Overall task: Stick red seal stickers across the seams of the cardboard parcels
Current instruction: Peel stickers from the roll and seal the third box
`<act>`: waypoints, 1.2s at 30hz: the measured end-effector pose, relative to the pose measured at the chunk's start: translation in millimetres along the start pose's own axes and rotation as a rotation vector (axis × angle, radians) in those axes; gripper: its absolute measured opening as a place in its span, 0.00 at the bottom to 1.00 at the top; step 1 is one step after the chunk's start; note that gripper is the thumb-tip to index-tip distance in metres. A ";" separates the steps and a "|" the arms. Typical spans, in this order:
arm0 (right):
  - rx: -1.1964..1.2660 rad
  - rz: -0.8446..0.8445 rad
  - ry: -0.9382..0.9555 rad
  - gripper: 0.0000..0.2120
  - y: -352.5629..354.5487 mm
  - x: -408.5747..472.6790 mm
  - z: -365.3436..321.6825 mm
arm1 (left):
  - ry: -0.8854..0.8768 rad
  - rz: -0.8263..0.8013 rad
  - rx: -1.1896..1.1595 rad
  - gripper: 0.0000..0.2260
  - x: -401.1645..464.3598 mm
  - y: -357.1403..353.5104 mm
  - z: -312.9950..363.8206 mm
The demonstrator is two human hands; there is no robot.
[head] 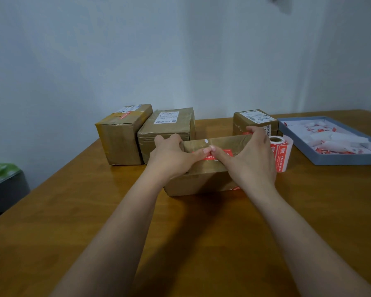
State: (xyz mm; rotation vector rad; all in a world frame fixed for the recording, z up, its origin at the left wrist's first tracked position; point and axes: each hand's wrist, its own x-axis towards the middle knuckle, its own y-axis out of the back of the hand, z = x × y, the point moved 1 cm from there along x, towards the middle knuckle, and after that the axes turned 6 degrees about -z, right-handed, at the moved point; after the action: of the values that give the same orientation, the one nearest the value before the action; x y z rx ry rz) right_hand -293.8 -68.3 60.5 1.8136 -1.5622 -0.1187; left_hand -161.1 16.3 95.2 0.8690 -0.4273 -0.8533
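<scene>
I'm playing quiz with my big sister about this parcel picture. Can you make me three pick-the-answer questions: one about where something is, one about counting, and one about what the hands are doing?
1. Where is the roll of red and white seal stickers?
A. Right of the front brown cardboard parcel
B. Inside the shallow grey-blue tray
C. On the floor

2. How many cardboard parcels sit on the brown wooden table?
A. Two
B. Four
C. Six

3. What are the left hand and right hand doing?
A. Resting flat on the table
B. Lifting the tray
C. Pressing a red seal sticker with both thumbs onto the front parcel

Answers: 1 A, the roll stands beside the right hand. 2 B, three behind and one in front. 3 C, the thumb tips meet on the sticker.
</scene>
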 end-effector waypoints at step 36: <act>-0.242 -0.177 0.270 0.29 5.5 19.2 5.2 | -0.192 -0.119 0.079 0.18 26.7 5.1 -5.0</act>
State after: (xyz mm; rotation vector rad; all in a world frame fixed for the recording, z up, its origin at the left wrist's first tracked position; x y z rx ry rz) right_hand -295.9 -87.7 67.0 1.6950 -1.1477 -0.1337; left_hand -139.4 -0.7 96.3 0.8949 -0.5841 -1.0396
